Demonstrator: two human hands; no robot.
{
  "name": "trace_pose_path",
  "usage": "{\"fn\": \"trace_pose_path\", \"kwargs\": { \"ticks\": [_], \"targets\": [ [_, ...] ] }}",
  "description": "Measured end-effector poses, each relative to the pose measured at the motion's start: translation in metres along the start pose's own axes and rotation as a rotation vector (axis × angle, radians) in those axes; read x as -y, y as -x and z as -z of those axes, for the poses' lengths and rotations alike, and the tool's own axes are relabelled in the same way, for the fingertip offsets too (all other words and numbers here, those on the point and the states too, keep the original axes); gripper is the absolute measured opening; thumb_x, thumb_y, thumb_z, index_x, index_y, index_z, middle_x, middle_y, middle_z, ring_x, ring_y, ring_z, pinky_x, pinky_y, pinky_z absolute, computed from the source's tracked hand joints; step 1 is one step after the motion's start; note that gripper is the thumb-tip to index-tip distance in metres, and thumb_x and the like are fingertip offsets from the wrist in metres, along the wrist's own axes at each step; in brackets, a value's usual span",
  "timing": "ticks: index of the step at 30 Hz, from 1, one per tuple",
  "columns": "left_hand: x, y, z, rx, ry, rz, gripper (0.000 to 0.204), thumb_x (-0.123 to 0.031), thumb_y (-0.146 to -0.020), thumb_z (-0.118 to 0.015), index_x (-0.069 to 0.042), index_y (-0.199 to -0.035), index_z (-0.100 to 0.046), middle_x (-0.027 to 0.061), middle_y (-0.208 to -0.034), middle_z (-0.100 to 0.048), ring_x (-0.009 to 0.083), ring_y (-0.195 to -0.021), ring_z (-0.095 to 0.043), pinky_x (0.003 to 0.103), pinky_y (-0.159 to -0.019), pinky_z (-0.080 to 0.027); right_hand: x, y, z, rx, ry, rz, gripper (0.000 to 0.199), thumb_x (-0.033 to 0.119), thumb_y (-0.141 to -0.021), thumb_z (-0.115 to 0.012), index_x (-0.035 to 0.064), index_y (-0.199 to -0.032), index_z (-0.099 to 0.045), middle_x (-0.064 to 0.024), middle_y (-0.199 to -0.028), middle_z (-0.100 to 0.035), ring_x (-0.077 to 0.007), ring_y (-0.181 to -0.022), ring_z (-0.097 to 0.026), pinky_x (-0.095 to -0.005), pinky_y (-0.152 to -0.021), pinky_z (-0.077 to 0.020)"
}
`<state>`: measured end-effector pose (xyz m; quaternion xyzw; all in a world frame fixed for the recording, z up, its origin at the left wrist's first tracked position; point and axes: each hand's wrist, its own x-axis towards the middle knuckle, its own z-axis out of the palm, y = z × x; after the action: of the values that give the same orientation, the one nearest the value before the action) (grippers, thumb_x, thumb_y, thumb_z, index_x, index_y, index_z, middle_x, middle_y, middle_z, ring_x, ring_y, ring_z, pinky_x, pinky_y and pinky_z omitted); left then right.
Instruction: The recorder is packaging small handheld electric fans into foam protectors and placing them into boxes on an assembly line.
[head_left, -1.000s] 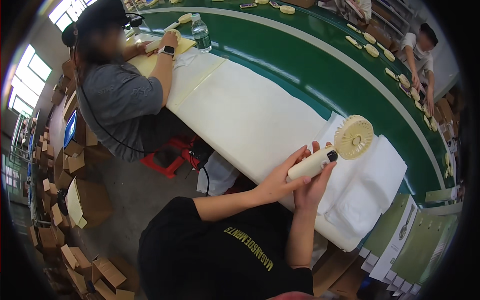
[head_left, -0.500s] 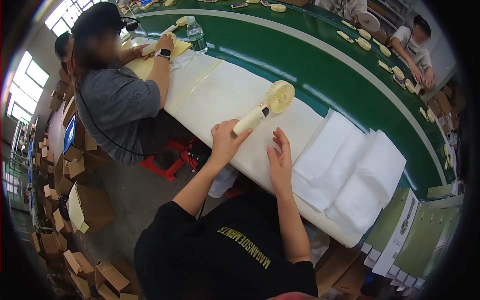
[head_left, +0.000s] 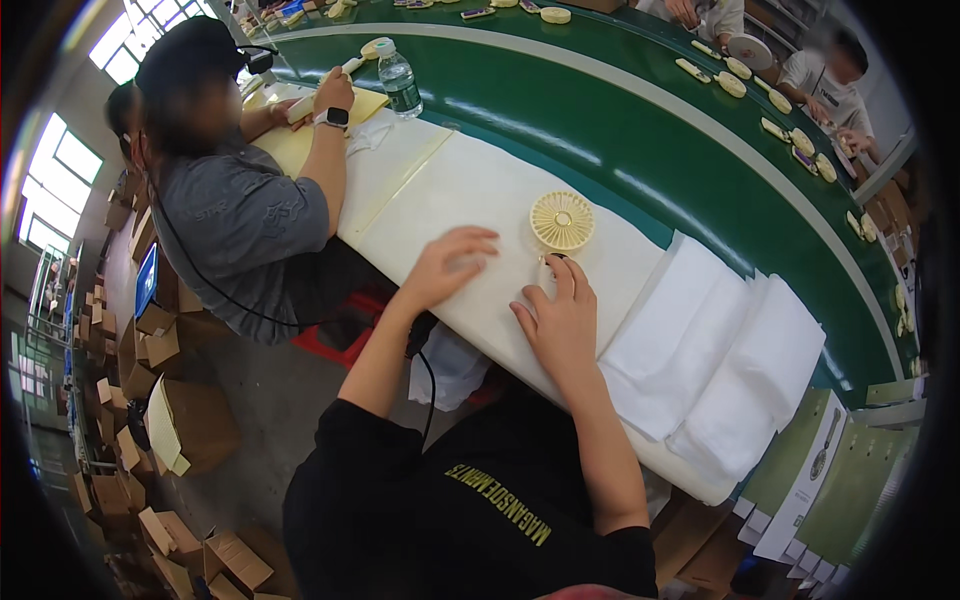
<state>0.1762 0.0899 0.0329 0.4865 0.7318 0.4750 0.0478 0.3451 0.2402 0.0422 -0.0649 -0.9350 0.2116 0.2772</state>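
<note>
A cream handheld fan (head_left: 562, 221) is in front of me over the white-covered table, its round grille facing up toward me. My right hand (head_left: 562, 320) is closed over its handle, which is mostly hidden under the fingers and palm. To the left, my left hand (head_left: 450, 266) hovers over the white sheet (head_left: 480, 170), apart from the fan. Its fingers are spread a little, slightly smeared, with nothing in them.
White foam sleeves (head_left: 690, 350) lie in stacks on the right. A green conveyor (head_left: 640, 130) with several cream fans curves behind the table. A co-worker (head_left: 240, 190) sits at the left, near a water bottle (head_left: 400, 80). Green printed boxes (head_left: 850, 490) stand at the lower right.
My left hand has let go of the fan and drawn back from it. The right hand has come onto the handle. The fan has turned so its grille faces me.
</note>
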Motion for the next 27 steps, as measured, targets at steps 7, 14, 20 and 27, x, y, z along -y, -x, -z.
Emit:
{"fn": "trace_pose_path", "kwargs": {
  "ticks": [7,14,20,27],
  "targets": [
    [0.140,-0.061,0.104,-0.616,-0.968,0.173,0.031,-0.003,-0.084,-0.054,-0.005,-0.114,-0.058,0.0158,-0.112,-0.060,0.0312,-0.097,-0.061,0.040,-0.077,-0.052,0.002,0.000,-0.001,0.007,-0.014,0.004,0.016,0.019,-0.080,-0.066,0.0065,-0.090,-0.066,-0.0142,-0.130,-0.047,-0.0344,-0.123,-0.040,-0.0439,-0.097,-0.0362],
    [0.164,-0.091,0.127,-0.456,-1.127,0.679,0.028,-0.008,-0.086,-0.051,-0.005,-0.113,-0.059,0.0164,-0.106,-0.061,0.0321,-0.092,-0.063,0.041,-0.082,-0.051,-0.001,0.002,0.000,0.005,-0.038,-0.040,0.017,0.018,-0.079,-0.066,0.0066,-0.091,-0.066,-0.0137,-0.130,-0.047,-0.0340,-0.123,-0.041,-0.0439,-0.097,-0.0362],
    [0.146,-0.085,0.126,-0.399,-1.054,0.454,0.017,-0.010,-0.084,-0.059,-0.004,-0.099,-0.063,0.0136,-0.093,-0.062,0.0292,-0.083,-0.063,0.035,-0.078,-0.051,0.000,-0.002,0.005,0.015,-0.022,-0.042,0.019,0.017,-0.079,-0.067,0.0064,-0.094,-0.065,-0.0126,-0.128,-0.049,-0.0318,-0.121,-0.044,-0.0421,-0.095,-0.0372],
    [0.063,-0.077,0.085,-0.281,0.077,0.418,0.012,-0.015,-0.090,-0.060,-0.004,-0.091,-0.058,-0.0012,-0.079,-0.057,0.0080,-0.074,-0.052,0.023,-0.065,-0.042,-0.004,-0.050,0.014,-0.029,-0.420,-0.213,0.023,0.014,-0.083,-0.064,0.0054,-0.103,-0.063,-0.0141,-0.116,-0.057,-0.0290,-0.112,-0.051,-0.0376,-0.091,-0.0397]
  ]
}}
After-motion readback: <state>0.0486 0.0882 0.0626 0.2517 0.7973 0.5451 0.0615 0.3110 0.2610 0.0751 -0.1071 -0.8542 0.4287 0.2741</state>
